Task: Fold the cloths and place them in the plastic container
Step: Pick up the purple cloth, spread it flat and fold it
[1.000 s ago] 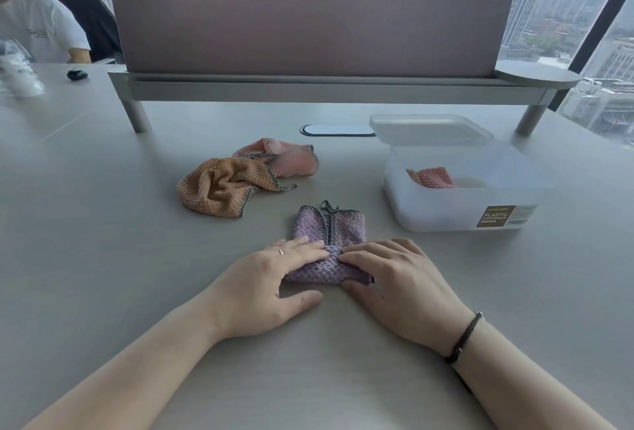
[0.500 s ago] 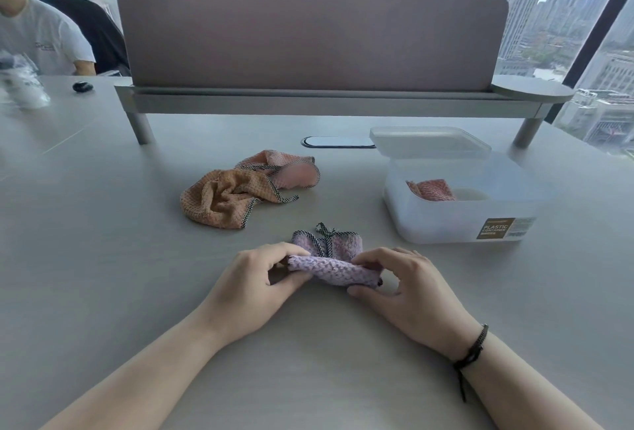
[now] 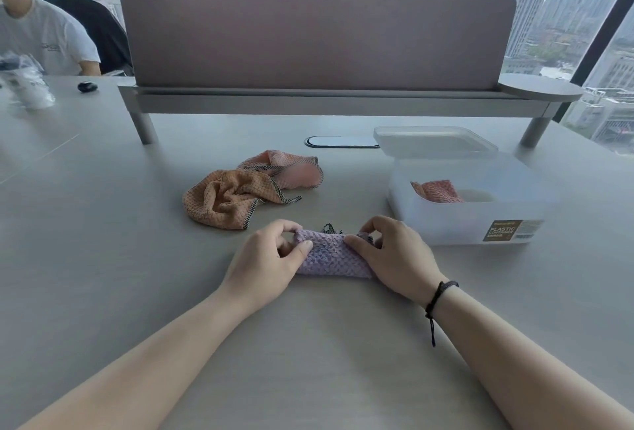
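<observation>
Cloth pile (image 3: pixel 240 194) left of container (image 3: pixel 473 220), folded cloth (image 3: pixel 437 191) inside

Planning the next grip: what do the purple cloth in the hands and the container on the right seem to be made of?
Purple cloth: looks like soft waffle-weave textile, matte, with dark stitched edging; the bumpy grid texture and limp folds suggest it. Container: apparently translucent frosted plastic, smooth and rigid; a pink cloth shows through its wall, and its label reads "plastic container".

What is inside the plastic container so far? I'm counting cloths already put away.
Inside the plastic container one folded pink cloth shows at its left side. The frosted wall hides the bottom, so anything lying under or beside that cloth cannot be seen.
</observation>
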`<state>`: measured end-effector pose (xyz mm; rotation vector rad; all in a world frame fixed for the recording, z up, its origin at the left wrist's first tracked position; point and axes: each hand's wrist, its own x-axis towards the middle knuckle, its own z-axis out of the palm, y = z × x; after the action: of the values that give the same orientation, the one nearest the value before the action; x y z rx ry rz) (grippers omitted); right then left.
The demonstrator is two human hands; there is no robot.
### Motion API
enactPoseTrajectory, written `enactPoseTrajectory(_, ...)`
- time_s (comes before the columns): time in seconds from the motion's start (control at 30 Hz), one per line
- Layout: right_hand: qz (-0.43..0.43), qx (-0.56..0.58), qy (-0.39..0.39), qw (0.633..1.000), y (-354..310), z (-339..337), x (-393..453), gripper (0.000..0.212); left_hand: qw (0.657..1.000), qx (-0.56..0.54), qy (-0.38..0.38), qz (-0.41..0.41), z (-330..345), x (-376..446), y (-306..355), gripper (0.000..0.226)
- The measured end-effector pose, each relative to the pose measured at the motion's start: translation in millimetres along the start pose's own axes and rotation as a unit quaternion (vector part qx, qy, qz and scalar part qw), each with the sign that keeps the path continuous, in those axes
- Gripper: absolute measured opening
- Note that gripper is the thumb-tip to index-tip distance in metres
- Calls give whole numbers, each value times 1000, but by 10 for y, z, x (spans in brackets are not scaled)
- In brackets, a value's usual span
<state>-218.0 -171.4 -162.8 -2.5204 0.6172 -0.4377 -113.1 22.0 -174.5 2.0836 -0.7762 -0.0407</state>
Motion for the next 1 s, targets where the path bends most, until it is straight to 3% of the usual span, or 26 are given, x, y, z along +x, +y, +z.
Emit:
enactPoseTrajectory(0.27, -8, -113, 12, 994, -83, 87, -37, 48, 993, 105, 52, -12, 22, 25, -53, 31)
enactPoseTrajectory(0.4, -13, -84, 3, 996, -61, 44, -78, 40, 983, 166, 77, -19, 29, 16, -64, 29)
enactPoseTrajectory(0.6, -45, 13, -38, 998, 16, -20, -202, 44, 982, 170, 70, -47, 14, -7, -49, 34)
enactPoseTrajectory(0.8, -74, 132, -58, 987, 60, -24, -209, 40, 989, 131, -11, -63, -6, 46, -35, 34)
enactPoseTrajectory(1.0, -51, 302, -80, 949, 83, -120, -297, 32, 983, -67, -148, -83, -137, 157, 188, 34)
